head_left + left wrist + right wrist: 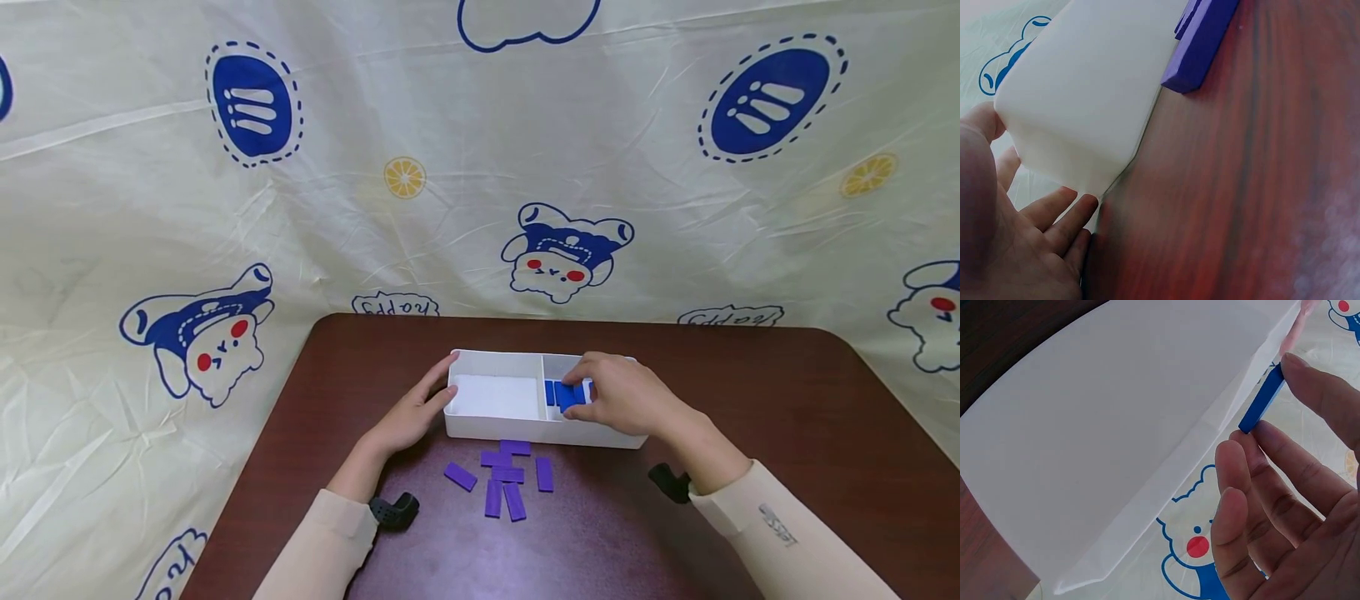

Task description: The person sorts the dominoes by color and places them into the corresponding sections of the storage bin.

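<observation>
A white two-compartment box (495,427) stands on the table. My left hand (411,417) rests against its left end, fingertips touching the wall; in the left wrist view the left hand (1029,231) has its fingers spread along that end. Over the right compartment, my right hand (626,393) pinches a blue block (1263,399) between thumb and fingertips, seen edge-on above the rim in the right wrist view. More blue blocks (550,393) lie in that compartment, partly hidden by the hand.
Several purple blocks (544,475) lie loose on the brown table (600,533) in front of the box, a few touching or overlapping. The left compartment shows its bare white floor (495,396). A printed curtain (450,242) hangs behind the table.
</observation>
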{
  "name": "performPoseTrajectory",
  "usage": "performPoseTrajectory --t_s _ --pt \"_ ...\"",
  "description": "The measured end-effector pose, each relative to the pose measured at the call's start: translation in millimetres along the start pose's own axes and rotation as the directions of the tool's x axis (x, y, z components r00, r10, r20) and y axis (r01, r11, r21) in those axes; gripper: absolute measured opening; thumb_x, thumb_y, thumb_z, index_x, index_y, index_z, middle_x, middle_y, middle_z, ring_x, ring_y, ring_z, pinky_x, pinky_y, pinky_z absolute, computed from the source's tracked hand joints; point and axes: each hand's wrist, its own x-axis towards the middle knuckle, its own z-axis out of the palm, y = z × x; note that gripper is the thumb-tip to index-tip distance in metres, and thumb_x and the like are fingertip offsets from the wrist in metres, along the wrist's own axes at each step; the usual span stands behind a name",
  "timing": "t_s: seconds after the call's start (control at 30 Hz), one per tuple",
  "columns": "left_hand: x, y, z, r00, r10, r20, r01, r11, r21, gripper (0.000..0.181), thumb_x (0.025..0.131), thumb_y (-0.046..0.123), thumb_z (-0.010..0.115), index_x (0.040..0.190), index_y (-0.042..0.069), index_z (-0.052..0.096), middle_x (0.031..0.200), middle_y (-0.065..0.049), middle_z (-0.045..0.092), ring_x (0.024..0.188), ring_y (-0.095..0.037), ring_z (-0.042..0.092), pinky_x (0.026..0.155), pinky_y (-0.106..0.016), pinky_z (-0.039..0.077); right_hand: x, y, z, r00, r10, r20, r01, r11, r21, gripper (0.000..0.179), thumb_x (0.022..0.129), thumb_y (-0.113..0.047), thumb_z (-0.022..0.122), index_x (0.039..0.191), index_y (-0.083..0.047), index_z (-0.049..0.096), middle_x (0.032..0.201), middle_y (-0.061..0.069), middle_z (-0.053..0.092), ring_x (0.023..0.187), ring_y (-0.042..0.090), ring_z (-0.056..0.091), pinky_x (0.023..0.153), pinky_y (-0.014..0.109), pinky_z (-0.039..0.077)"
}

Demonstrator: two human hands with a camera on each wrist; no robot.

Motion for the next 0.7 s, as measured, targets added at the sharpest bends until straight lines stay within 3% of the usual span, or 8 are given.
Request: performPoseTrajectory --t_s 0.33,0.57,0.7 --pt "0.5 0.1 -0.8 1.0 0.0 -0.001 0.0 1.0 0.0 0.061 0.112 0.033 0.047 0.166 0.034 0.02 0.171 -0.01 0.026 0.157 -0.034 0.029 0.124 -0.057 0.029 11.6 5.9 8.2 1.0 0.016 0.004 -0.016 1.0 -0.006 0.042 0.082 -0.033 0.089 0.115 -0.009 0.079 0.12 0.013 0.073 0.085 0.018 0.064 0.073 0.037 0.057" --pt "-0.8 0.2 -1.0 1.0 -0.008 -0.001 0.008 1.0 0.004 0.061 0.112 0.033 0.047 0.166 0.036 0.02 0.171 -0.009 0.027 0.157 -0.033 0.029 0.124 -0.057 0.03 17.8 9.9 14.9 0.999 0.027 0.021 -0.026 1.0 -0.012 0.043 0.081 -0.034 0.089 0.114 -0.009 0.08 0.12 0.012 0.074 0.11 0.032 0.069 0.09 0.051 0.059" --pt "-0.4 -0.7 -1.3 1.0 -0.003 0.002 0.003 1.0 0.0 0.061 0.112 0.033 0.047 0.166 0.036 0.02 0.171 -0.01 0.027 0.156 -0.033 0.03 0.123 -0.056 0.031 21.7 12.4 18.6 0.999 0.031 0.041 -0.032 0.999 0.002 0.044 0.08 -0.035 0.09 0.114 -0.008 0.079 0.12 0.012 0.075 0.111 0.032 0.069 0.091 0.051 0.059"
